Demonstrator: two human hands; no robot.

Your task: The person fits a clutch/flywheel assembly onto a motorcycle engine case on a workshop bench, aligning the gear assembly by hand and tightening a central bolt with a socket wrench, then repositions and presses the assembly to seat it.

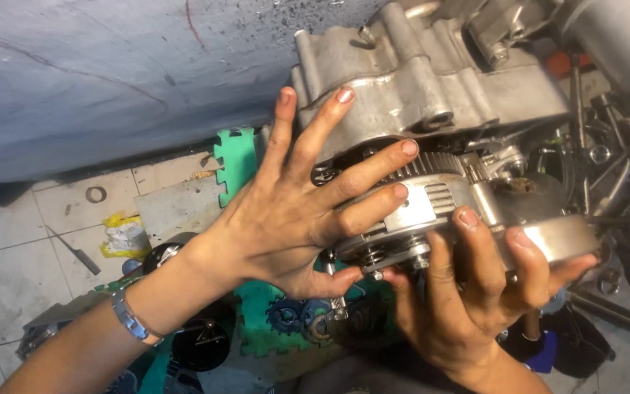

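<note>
A round metal clutch assembly [461, 211] with a toothed gear rim sits against the open side of a grey aluminium engine case [417, 87]. My left hand [300, 204] lies flat with fingers spread over the left side of the clutch and the case edge, pressing on them. My right hand [475, 292] cups the clutch from below, fingers curled up over its outer drum. A metal bracelet [131, 317] is on my left wrist.
Loose tools, bolts and metal parts [607, 168] are piled at the right. A green foam mat [264, 321] with gears lies below the hands. A tiled floor [9, 248] with a yellow rag [124, 235] and a blade is at left; a grey wall [111, 73] stands behind.
</note>
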